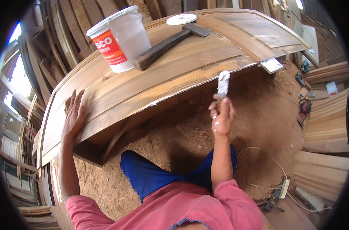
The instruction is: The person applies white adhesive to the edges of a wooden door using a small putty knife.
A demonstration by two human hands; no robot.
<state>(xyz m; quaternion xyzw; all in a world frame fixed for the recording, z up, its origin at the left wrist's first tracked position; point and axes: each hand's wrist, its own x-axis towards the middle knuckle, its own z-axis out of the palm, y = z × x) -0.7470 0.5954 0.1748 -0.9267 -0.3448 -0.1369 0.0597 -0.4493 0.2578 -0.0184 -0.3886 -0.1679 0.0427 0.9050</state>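
Observation:
A panelled wooden door lies flat in front of me, with white paste smeared along its near edge. My left hand rests with outstretched fingers on the door's left part. In my right hand is a putty knife, its blade thickly coated in white paste and held close to the near edge. Specks of paste dot that hand. Toward the back left of the door stands a white plastic bucket with a red label. A hammer with a dark wooden handle lies beside it, its head near a round white lid.
Sawdust covers the floor below the door. Planks are stacked at right, with a power strip and cord and a hand plane nearer me. Boards lean along the left and back. A white-smeared piece sits at the door's near edge.

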